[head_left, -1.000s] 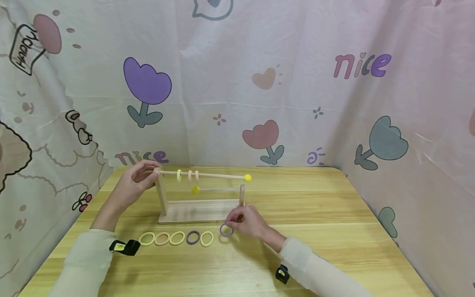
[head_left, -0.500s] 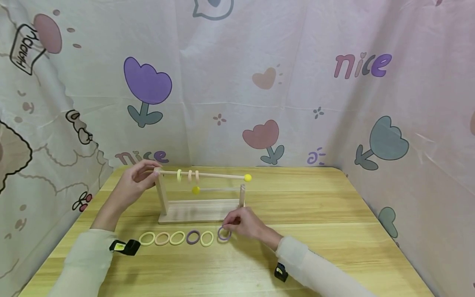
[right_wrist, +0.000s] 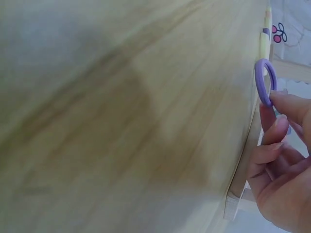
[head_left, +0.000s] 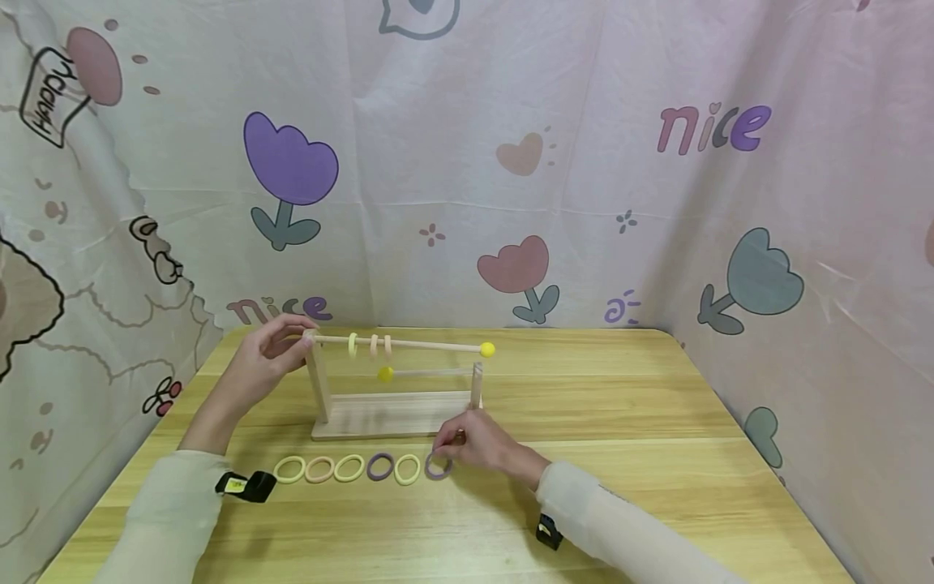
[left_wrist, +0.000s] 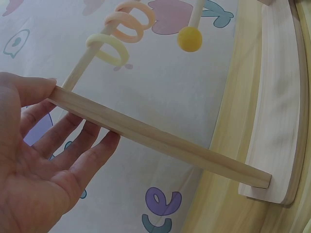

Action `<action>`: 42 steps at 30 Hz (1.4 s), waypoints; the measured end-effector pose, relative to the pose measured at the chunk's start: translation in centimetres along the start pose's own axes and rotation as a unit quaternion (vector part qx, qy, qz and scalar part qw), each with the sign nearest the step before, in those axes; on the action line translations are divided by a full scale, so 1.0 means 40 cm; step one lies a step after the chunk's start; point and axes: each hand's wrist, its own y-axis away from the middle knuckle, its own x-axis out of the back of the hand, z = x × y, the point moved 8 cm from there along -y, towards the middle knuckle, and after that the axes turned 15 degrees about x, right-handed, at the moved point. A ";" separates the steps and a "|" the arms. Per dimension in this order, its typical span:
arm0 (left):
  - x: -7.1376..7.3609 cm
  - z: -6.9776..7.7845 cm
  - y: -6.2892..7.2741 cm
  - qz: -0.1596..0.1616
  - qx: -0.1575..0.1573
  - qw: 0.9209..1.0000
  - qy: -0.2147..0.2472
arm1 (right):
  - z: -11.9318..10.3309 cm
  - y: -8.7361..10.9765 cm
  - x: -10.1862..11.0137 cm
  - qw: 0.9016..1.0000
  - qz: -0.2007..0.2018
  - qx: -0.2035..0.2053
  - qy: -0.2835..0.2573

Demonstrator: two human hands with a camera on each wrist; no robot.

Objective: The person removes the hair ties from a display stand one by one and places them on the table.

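Note:
My right hand (head_left: pixel 477 440) pinches a purple ring (right_wrist: pixel 261 83) between thumb and fingertips, low over the table at the right end of a row of rings. My left hand (head_left: pixel 264 355) holds the top of the left post (left_wrist: pixel 160 133) of a wooden stand, thumb on the post's end and fingers along its side. From this post a rod (head_left: pixel 438 346) reaches right to a yellow ball (head_left: pixel 487 349). A pale yellow ring (head_left: pixel 353 346) and two peach rings (left_wrist: pixel 127 28) hang on it. A lower rod with another yellow ball (left_wrist: pixel 189 39) extends left from the right post (head_left: pixel 477 385).
Left of the held ring lie a yellow ring (head_left: pixel 407 470), a dark purple ring (head_left: pixel 379 467), another yellow ring (head_left: pixel 349 468), a peach ring (head_left: pixel 319 470) and a further yellow ring (head_left: pixel 289 470). The stand's base (head_left: pixel 387 415) is behind them. A patterned curtain (head_left: pixel 584 162) backs the table.
My right hand has moved slightly left and lowered the purple ring toward the end of the row. The left hand and the stand stay put.

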 end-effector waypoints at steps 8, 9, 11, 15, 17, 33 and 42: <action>0.000 0.002 0.000 -0.001 0.003 1.000 0.002 | -0.002 -0.007 -0.013 0.999 -0.023 -0.009 0.029; 0.000 0.002 0.000 -0.001 0.003 1.000 0.001 | -0.002 -0.008 -0.013 0.999 -0.025 -0.010 0.030; -0.001 0.003 0.000 -0.001 0.001 1.000 0.001 | -0.003 -0.010 -0.015 0.999 -0.026 -0.013 0.032; -0.001 0.002 0.000 -0.002 0.002 1.000 0.002 | 0.000 -0.012 -0.018 0.999 -0.028 -0.022 0.031; 0.000 0.001 0.000 -0.002 0.002 1.000 0.003 | 0.003 -0.014 -0.020 0.999 -0.029 -0.023 0.032; -0.001 0.000 -0.003 -0.008 0.001 1.000 0.011 | 0.003 -0.035 -0.025 0.995 -0.033 -0.003 0.089; 0.000 -0.002 0.000 -0.004 0.004 1.000 -0.001 | -0.004 -0.033 -0.027 0.996 -0.026 0.010 0.082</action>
